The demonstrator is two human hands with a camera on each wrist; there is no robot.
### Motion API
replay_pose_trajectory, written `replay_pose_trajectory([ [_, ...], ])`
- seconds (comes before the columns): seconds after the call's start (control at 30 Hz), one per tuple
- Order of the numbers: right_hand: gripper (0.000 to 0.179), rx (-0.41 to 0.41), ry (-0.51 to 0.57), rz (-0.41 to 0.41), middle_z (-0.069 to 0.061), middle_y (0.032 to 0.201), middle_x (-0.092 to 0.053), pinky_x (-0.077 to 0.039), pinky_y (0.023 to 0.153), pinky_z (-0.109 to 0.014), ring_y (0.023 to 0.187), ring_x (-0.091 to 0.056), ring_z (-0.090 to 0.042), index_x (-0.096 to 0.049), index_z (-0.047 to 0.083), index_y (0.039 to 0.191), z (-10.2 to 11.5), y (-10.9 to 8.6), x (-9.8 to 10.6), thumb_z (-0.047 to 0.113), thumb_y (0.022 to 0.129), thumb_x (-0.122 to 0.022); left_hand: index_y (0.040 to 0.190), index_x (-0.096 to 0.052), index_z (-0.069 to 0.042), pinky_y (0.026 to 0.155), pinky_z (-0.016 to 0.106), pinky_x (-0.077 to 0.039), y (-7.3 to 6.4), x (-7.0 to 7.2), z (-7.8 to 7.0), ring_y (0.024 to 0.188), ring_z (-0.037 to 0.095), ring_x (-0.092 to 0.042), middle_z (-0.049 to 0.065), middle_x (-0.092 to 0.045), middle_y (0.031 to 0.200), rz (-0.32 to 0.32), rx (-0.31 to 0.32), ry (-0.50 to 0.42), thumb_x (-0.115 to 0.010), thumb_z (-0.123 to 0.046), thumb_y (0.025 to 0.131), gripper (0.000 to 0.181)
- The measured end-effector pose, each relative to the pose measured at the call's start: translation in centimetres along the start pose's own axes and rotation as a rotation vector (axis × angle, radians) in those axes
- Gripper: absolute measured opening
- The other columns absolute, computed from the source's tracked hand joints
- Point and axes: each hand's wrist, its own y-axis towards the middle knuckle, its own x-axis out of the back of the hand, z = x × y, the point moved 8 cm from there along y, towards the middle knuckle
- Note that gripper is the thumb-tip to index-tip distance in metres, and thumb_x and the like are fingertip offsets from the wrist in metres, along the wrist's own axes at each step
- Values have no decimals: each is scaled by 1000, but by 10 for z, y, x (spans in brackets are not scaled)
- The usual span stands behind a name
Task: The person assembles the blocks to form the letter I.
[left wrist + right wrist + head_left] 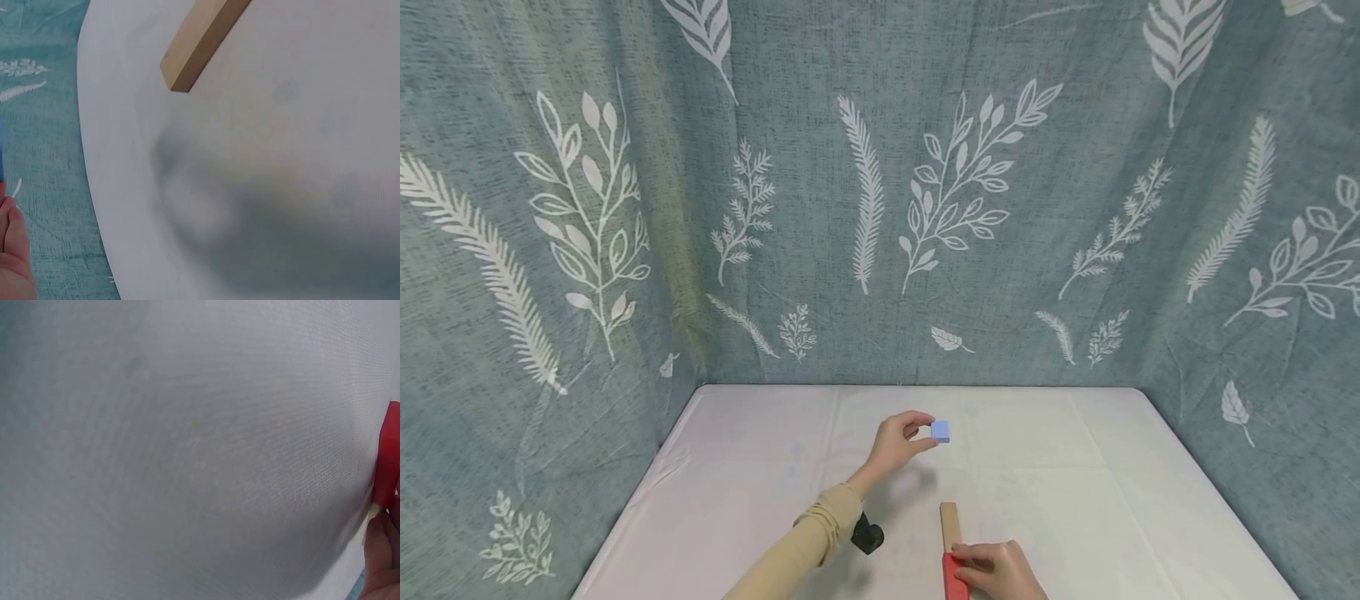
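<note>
Between its thumb and fingertips, my left hand (895, 443) pinches a small blue block (940, 431) in the air, its shadow falling on the table below. Only a sliver of that blue block (1, 153) enters the left wrist view, at the left edge. My right hand (996, 567) is at the near side, thumb and fingers gripping a red block (953, 583) close to its far end. A plain wooden block (950, 523) lies end to end with the red one, pointing away from me. In the right wrist view the red block (389, 453) shows at the right edge.
A white cloth covers the table (1060, 483). Teal curtains (820, 333) with white leaf prints stand behind it and along both sides. A black device (867, 535) is at the left forearm, beside the beige sleeve (812, 533).
</note>
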Motion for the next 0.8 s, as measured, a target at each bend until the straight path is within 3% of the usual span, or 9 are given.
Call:
replay_pose_trajectory([
  [0.47,24,59,-35,-38,-16,97,-73,-58,72,-15,89,-70,-9,-75,0,96,-2,0,1,18,81,-74,109,-65,6,100,37,-52,4,-9,5,111,33,-62,20,-67,112,-42,-28,10,-72,-5,81,31],
  [0.8,25,50,-32,-34,-17,98,-73,-60,71,-18,89,-70,-11,-74,-1,96,1,1,2,19,81,-73,109,-65,5,99,38,-52,-2,-16,16,111,34,-62,20,-67,113,-41,-18,29,-72,-6,82,31],
])
